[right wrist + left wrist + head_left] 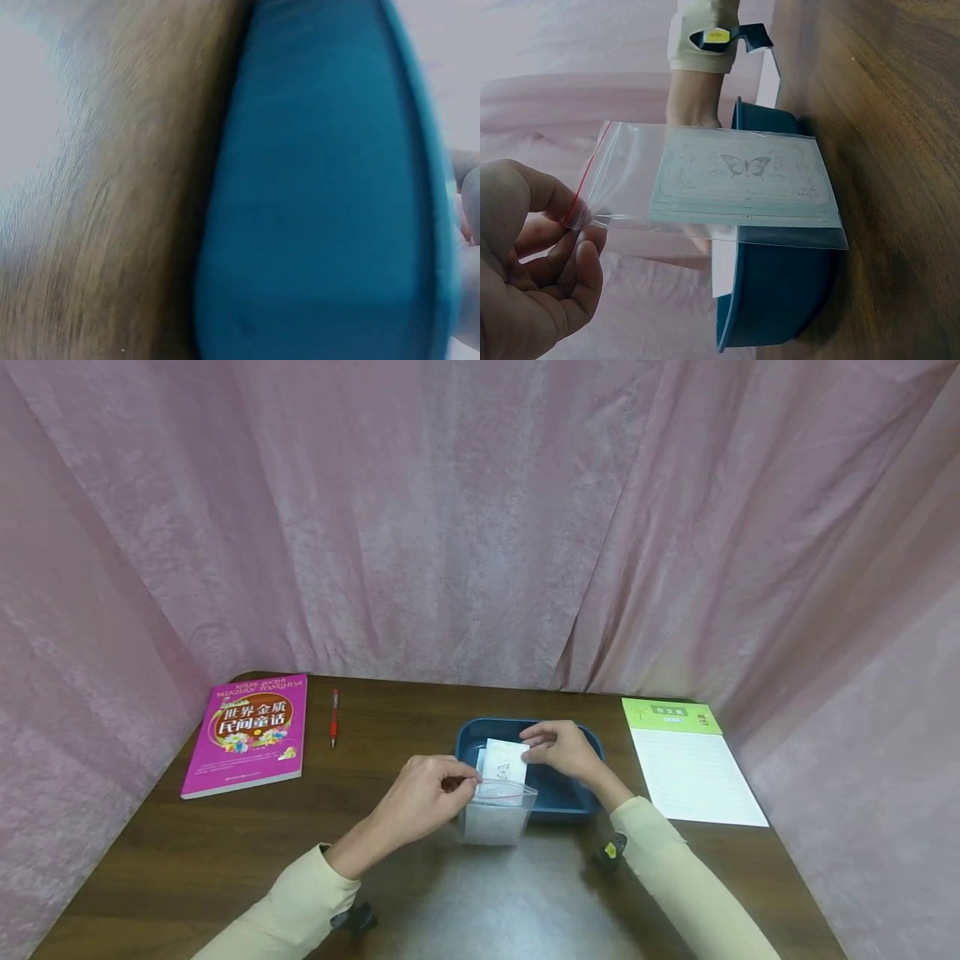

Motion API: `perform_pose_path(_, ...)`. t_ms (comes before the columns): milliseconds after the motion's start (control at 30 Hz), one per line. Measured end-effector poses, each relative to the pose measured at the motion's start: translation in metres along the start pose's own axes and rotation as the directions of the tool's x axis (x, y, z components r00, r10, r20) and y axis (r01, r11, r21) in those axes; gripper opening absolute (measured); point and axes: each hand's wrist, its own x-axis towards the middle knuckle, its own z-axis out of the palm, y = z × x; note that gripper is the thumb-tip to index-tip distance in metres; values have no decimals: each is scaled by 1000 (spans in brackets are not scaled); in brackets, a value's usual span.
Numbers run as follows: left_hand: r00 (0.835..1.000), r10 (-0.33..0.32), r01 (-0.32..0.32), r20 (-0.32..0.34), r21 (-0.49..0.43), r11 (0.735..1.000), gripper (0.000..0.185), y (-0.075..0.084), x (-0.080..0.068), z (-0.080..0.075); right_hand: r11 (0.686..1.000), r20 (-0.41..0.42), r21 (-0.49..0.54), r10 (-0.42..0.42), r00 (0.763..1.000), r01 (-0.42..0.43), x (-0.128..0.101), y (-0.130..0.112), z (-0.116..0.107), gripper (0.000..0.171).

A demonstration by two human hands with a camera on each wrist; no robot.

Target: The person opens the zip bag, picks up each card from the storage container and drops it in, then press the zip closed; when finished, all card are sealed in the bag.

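a pink curtain hangs along the far side of the brown worktop and down its left and right sides; two pale yellow sleeves reach in from the near side; at the far right lies a lined notepad with a green header, its writing too small to read surely; at the far left is a magenta book, its cover reading 世界金质民间童话 under stylised latin lettering; between them, right of centre, sits a blue tray.

the right hand is over the tray, its grip drawn in with bent fingers and thumb pinching the right edge of a white card; the left hand, near and left of the tray, has its grip closed, thumb and finger pinching a clear zip bag at one end of its red-striped seal; the bag hangs before the tray's near left part, blocking it and the card's lower part; inside it is a stack of cards, the front one printed with a butterfly; the white card shows a small drawing, and whether its lower end is inside or behind the bag i cannot tell; a red pen lies just right of the book.
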Motion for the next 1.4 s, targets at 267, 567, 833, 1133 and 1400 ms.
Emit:
perform_pose_path(267, 1000, -11, 11, -2, -4, 1000, 14, 1, 0, 0, 998, -19, -18, -65, 998, 65, -11, -16, -7, 21)
perform_pose_path(567, 1000, -16, 16, -10, 4, 1000, 13, 2, 1, 1, 978, -125, -138, -174, 977, 157, -24, -37, -16, 13)
perform_pose_path(833, 1000, -21, 21, -10, 2, 1000, 14, 2, 2, 1, 972, -177, -148, -207, 962, 181, -34, -52, -23, 13)
perform_pose_path(1133, 1000, -13, 14, -23, 4, 1000, 13, 3, 2, 2, 953, -206, -175, -281, 937, 247, -48, -70, -30, 12)
perform_pose_path(1400, 1000, 1, -1, -26, 9, 1000, 13, 2, 2, 3, 949, -229, -152, -305, 924, 276, -63, -94, -35, 14)
